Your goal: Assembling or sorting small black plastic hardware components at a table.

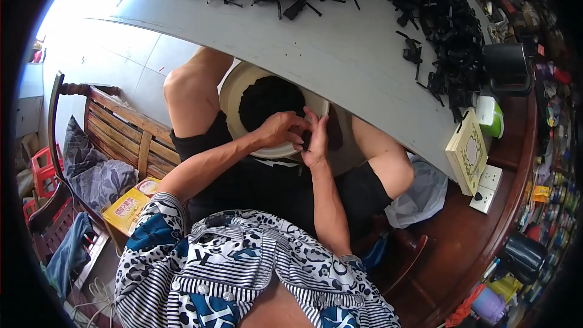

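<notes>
Head view: we've got left hand (279, 129) and right hand (317, 144) together at a small dark piece (306, 139); can't tell which grips it, long axis hidden. Black pile (269, 100) in cream basin (230, 100) lies just ahead-left of them, left hand nearer.

I watch through one head-worn wide fisheye, facing steeply down from close above the patterned shirt (243, 255), past the nearby left hand (283, 129) and right hand (317, 141) to the grey surface (340, 42).
</notes>
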`<state>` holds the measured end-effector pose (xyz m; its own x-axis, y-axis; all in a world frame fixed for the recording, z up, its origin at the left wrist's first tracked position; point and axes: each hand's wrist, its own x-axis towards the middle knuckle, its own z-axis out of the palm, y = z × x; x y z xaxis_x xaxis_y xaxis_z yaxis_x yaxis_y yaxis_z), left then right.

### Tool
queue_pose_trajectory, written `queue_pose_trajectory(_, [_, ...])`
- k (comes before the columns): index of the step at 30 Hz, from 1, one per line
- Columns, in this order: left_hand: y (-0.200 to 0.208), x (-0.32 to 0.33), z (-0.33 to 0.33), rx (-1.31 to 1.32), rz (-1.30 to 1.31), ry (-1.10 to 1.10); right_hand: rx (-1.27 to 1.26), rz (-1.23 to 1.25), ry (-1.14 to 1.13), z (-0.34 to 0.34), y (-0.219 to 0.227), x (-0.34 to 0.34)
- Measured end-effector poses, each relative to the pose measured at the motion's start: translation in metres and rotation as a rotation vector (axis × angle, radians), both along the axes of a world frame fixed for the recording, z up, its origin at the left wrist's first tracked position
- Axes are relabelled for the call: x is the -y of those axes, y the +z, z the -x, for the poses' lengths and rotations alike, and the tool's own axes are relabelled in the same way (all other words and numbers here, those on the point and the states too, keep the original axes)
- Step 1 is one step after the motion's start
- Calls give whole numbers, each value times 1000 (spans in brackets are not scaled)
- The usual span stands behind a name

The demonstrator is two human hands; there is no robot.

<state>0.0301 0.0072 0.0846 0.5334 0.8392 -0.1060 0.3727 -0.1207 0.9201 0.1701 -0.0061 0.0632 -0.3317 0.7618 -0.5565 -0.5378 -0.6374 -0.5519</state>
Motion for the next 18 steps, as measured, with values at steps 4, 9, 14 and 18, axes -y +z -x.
queue_pose_trajectory(4, [-14,7,-2,244,397,66,332,-173,109,8,0,8])
queue_pose_trajectory(9, [-12,2,2,196,408,105,126,-310,-89,5,-9,9])
queue_pose_trajectory(14, [-14,-13,19,520,536,370,836,-706,-157,-7,-5,-3])
queue_pose_trajectory(18, [-13,-13,19,628,560,428,164,-346,-216,-5,-4,-3])
